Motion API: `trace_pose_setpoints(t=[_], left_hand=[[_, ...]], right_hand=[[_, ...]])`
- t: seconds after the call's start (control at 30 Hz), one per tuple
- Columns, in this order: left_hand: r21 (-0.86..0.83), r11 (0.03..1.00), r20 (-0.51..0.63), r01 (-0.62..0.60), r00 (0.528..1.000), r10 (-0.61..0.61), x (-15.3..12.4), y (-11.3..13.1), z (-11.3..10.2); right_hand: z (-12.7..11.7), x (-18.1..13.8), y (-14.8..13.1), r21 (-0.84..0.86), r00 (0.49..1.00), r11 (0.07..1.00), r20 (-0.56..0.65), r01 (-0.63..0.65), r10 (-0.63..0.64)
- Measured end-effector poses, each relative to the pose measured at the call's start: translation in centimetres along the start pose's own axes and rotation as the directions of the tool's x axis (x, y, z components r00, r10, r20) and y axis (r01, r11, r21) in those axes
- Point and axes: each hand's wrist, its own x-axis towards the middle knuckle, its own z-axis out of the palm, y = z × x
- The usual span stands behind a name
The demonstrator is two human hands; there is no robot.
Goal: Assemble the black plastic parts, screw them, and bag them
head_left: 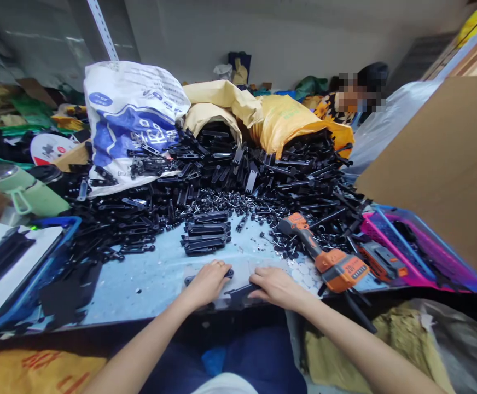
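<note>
Fingers [217, 272] of both my hands press one black part [238, 293]; a small stack [205, 232] beyond is done, the heap [263, 175] untouched.

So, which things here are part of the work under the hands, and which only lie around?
In the work:
- left hand and right hand on a black plastic part
- stack of similar black parts
- big heap of black parts
- orange power screwdriver, probably

Lying about:
- green bottle
- white printed sack
- pink basket
- cardboard sheet
</note>
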Motion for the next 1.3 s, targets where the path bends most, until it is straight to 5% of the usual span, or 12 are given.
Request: trace_pose_setpoints(t=[0.4, 0.63, 0.87, 1.17, 1.23, 1.3], left_hand=[[0.024, 1.000, 0.019, 0.018, 1.000, -0.018, -0.1, 0.4, 0.1], [0.006, 1.000, -0.004, 0.014, 1.000, -0.014, -0.3, 1.2, -0.3], [0.034, 0.999, -0.104, 0.025, 0.994, -0.021, -1.1, 1.5, -0.1], [0.003, 1.000, -0.133, -0.008, 0.991, 0.008, -1.4, 1.3, 0.4], [0.022, 0.999, -0.130, 0.032, 0.991, -0.029, -1.1, 1.4, 0.8], [0.036, 0.998, -0.141, 0.057, 0.989, -0.051, -0.7, 1.5, 1.2]], right_hand=[[1.4, 0.9, -0.7, -0.071, 0.996, 0.997, -0.083, 0.013, -0.019], [1.9, 1.3, -1.3, -0.102, 0.999, 0.994, -0.023, -0.045, 0.043], [0.7, 1.0, -2.9, -0.175, 0.985, 0.978, -0.147, -0.117, 0.091], [-0.7, 1.6, -2.4, -0.139, 0.991, 0.989, -0.135, -0.042, 0.023], [-1.7, 1.4, -1.9, -0.050, 0.972, 0.998, -0.232, 0.035, -0.045], [-2.9, 0.9, -1.6, 0.113, 0.894, 0.984, -0.441, 0.139, -0.075]])
